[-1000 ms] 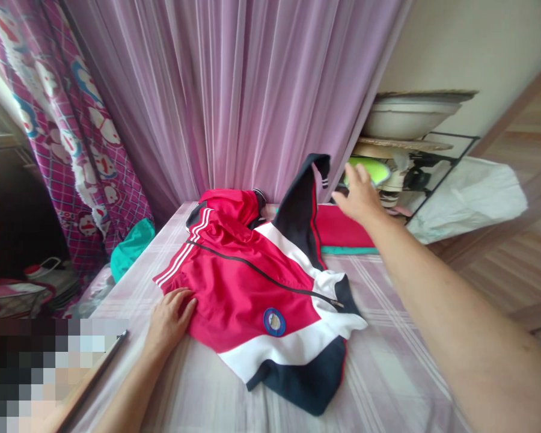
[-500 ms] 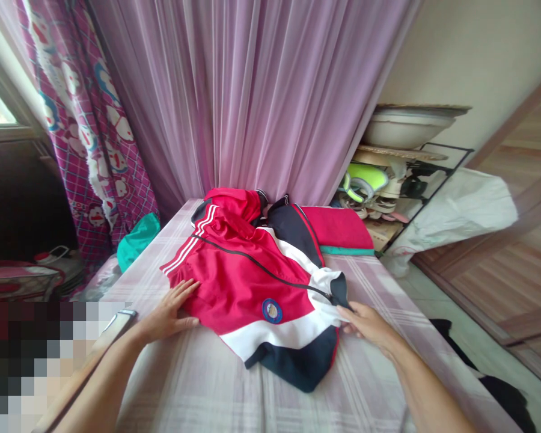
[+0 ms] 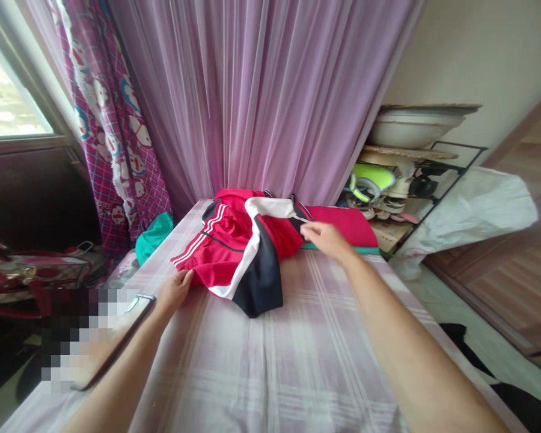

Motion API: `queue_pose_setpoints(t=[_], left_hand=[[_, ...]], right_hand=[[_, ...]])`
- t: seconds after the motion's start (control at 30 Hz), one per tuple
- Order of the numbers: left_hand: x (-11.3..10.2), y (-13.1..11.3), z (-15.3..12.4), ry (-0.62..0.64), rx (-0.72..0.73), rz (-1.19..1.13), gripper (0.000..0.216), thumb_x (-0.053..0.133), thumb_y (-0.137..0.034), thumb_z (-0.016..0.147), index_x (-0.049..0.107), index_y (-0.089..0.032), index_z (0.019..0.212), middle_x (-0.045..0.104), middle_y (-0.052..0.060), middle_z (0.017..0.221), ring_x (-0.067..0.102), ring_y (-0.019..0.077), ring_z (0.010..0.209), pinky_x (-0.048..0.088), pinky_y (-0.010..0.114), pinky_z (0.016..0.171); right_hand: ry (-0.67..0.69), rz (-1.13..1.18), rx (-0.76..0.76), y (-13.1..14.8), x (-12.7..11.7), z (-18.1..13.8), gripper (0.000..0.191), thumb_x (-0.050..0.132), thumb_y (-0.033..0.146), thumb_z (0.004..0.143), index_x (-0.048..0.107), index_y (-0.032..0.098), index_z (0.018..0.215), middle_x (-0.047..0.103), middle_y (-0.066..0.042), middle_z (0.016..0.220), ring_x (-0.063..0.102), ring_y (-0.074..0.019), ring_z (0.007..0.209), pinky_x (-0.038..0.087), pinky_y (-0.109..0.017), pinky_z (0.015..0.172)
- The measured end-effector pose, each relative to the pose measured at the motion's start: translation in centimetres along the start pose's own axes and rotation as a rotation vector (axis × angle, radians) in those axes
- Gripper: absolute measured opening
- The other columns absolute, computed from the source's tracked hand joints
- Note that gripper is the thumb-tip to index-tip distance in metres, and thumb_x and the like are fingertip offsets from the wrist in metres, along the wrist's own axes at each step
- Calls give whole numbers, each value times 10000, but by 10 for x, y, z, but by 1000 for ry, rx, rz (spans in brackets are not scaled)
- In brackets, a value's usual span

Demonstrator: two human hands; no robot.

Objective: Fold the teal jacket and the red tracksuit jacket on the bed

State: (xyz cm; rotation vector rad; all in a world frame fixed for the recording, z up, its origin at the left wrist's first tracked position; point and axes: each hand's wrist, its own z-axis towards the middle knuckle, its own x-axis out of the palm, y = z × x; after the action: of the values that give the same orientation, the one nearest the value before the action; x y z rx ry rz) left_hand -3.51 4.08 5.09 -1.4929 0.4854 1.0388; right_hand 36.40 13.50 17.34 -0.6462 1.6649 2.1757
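Note:
A red, white and navy track jacket (image 3: 216, 264) lies on the checked cloth, its right part turned back over itself so that a white band and a navy panel show. White stripes run along its hem at the left. My left hand (image 3: 177, 290) pinches the jacket's near left corner by the hem. Across the jacket, my right hand (image 3: 328, 238) is closed, fingertips on its dark far-right edge near the collar. The round badge is hidden by the turned-over cloth. Behind lies a folded red piece of clothing (image 3: 347, 225) with a teal layer below it.
The checked cloth (image 3: 315, 349) covers the table. A phone-like flat object (image 3: 139, 304), partly blurred out, lies by my left forearm. A teal cloth bundle (image 3: 155, 237) sits at the left edge. On the right stands a rack with shoes and a basin (image 3: 419, 129); purple curtains (image 3: 270, 102) hang behind.
My right hand has carried the jacket's collar end away from me and leftward, folding it over and covering the badge. My left hand has gone from lying flat to pinching the hem corner.

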Motion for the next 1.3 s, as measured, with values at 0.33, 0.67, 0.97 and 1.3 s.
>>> queue_pose_setpoints(t=[0.33, 0.67, 0.97, 1.3], left_hand=[[18, 3, -11, -99, 128, -47, 422, 362, -522, 899, 658, -238, 800, 742, 39, 800, 670, 216, 765, 478, 300, 668], [24, -16, -37, -150, 493, 169, 423, 332, -446, 981, 628, -228, 773, 730, 65, 800, 680, 223, 829, 454, 428, 983], [26, -82, -78, 351, 671, 261, 568, 259, -589, 999, 661, -254, 777, 701, 71, 705, 667, 237, 653, 435, 344, 602], [6, -71, -2, 149, 453, 196, 365, 389, -480, 962, 650, -244, 865, 738, 37, 842, 699, 209, 803, 465, 287, 694]], right_hand=[[74, -101, 82, -66, 111, -109, 242, 614, 443, 826, 720, 226, 840, 732, -56, 957, 668, -221, 904, 521, -338, 840], [-352, -371, -68, -2, -47, -70, 358, 518, 519, 838, 724, 227, 859, 743, -69, 814, 660, -234, 799, 460, -303, 736], [149, -935, 491, -62, -107, -106, 161, 653, 375, 756, 744, 256, 695, 748, -71, 746, 689, -271, 732, 441, -332, 630], [25, -670, 27, -14, 61, -2, 856, 681, 490, 807, 360, 160, 1529, 544, -203, 1459, 532, -344, 1308, 443, -423, 997]])
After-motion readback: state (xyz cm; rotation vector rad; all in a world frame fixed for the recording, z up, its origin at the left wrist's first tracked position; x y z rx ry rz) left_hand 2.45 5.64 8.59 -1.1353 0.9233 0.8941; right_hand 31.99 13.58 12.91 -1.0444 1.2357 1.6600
